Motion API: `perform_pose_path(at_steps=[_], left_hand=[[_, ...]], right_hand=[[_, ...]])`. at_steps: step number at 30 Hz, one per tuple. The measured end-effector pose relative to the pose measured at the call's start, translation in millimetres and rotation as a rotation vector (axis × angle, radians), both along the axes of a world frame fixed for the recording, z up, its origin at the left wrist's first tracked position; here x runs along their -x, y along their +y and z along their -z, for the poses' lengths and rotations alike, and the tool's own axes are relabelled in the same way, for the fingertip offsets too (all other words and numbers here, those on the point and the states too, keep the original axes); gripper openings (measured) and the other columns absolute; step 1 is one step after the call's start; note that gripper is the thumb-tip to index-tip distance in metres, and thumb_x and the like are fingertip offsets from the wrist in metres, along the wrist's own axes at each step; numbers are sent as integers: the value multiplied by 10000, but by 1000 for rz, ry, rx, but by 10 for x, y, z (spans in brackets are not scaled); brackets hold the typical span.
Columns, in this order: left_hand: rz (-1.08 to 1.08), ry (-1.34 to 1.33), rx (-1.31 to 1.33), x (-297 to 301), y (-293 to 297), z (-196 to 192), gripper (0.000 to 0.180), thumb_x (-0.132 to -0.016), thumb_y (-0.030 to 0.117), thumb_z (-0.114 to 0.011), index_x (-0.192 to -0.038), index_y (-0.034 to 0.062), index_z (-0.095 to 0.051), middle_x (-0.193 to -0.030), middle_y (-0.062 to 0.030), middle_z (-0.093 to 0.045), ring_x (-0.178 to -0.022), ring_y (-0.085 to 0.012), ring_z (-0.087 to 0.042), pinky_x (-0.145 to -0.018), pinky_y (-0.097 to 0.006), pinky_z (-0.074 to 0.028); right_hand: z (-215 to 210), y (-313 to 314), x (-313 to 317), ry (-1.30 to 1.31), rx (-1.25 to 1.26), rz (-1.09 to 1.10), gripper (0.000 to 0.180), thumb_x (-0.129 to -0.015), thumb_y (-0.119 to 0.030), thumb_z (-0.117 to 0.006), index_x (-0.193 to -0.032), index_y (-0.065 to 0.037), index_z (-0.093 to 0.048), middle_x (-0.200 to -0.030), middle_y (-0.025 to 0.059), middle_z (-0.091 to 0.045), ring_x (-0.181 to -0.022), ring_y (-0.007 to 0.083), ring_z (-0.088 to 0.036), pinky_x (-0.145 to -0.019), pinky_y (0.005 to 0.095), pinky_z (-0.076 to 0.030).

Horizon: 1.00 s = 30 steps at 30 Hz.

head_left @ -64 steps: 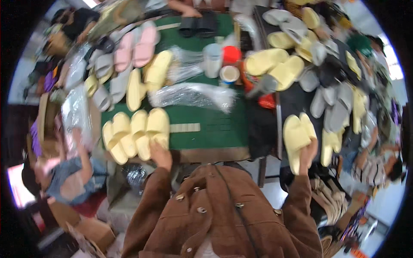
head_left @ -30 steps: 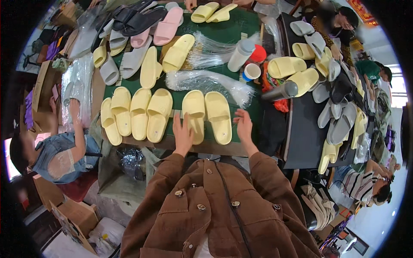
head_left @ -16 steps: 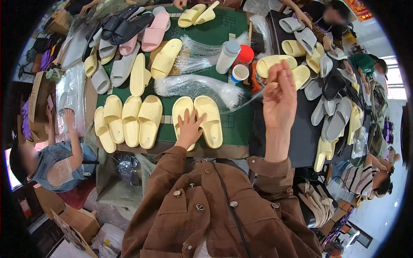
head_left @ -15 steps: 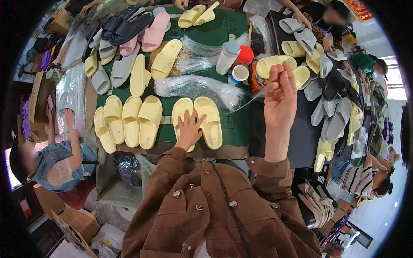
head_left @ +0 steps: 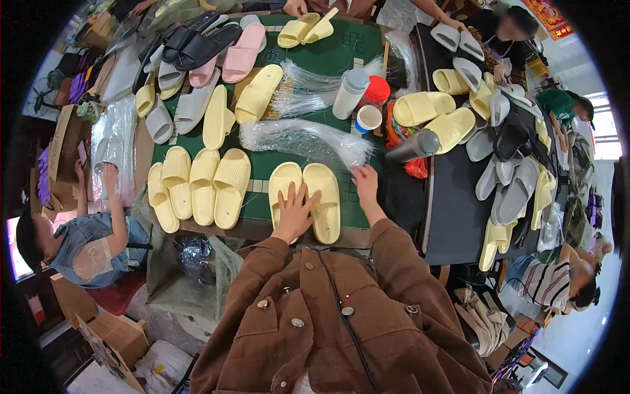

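The left hand [head_left: 295,209] spreads across two slippers [head_left: 325,213]; the right hand [head_left: 366,187] meets the strands' [head_left: 308,139] near end, grip unclear.

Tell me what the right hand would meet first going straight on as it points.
The right hand would probably meet the right end of the nearer clear plastic bundle; depth is unclear, possibly they touch.

The left hand [head_left: 294,211] lies spread across a pair of yellow slippers [head_left: 326,190] on the green tabletop [head_left: 259,207] — the right hand [head_left: 367,189] is at the right end of a bundle of clear strands [head_left: 302,136]. Four more yellow slippers [head_left: 231,176] lie to the left; a pale bottle [head_left: 351,94] and a paper cup [head_left: 368,119] stand beyond the bundle.
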<state>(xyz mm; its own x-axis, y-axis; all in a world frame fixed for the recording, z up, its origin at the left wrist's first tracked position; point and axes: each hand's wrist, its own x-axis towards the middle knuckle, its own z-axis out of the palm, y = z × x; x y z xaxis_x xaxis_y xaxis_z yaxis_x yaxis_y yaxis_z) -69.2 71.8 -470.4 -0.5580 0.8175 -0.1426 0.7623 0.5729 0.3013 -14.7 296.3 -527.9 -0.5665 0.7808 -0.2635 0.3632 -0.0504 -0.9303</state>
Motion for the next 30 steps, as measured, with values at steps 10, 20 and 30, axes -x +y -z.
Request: perform_pose_path(at_steps=[10, 20, 30], left_hand=[[31, -10, 18, -27, -12, 25, 815, -693, 227, -687, -1369, 300, -239, -1395, -129, -226, -1300, -410, -127, -980, -639, -132], [16, -79, -49, -15, 75, -39, 679, -728, 193, -626, -1333, 244, -320, -1388, -145, -228, -1297, -402, -115, -987, -617, -102], [-713, -1443, -623, -104, 261, -505, 390, -924, 305, -388, -1133, -4, -501, -921, -88, -632, -575, -80, -454, -519, -202, -351]], right_hand=[[-46, 268, 151, -292, -198, -93, 157, -786, -111, -555, -855, -73, -690, -601, 37, -597, -597, 127, -562, -577, 256, -434], [-57, 231, -266, -72, 9, 84, 139, -800, -66, -552, -879, -21, -658, -771, 72, -597, -693, 137, -561, -607, 282, -452], [-1330, -584, -609, 161, -676, -465, 72, -749, -4, -594, -819, -21, -604, -985, 109, -556, -921, 272, -542, -752, 330, -453]])
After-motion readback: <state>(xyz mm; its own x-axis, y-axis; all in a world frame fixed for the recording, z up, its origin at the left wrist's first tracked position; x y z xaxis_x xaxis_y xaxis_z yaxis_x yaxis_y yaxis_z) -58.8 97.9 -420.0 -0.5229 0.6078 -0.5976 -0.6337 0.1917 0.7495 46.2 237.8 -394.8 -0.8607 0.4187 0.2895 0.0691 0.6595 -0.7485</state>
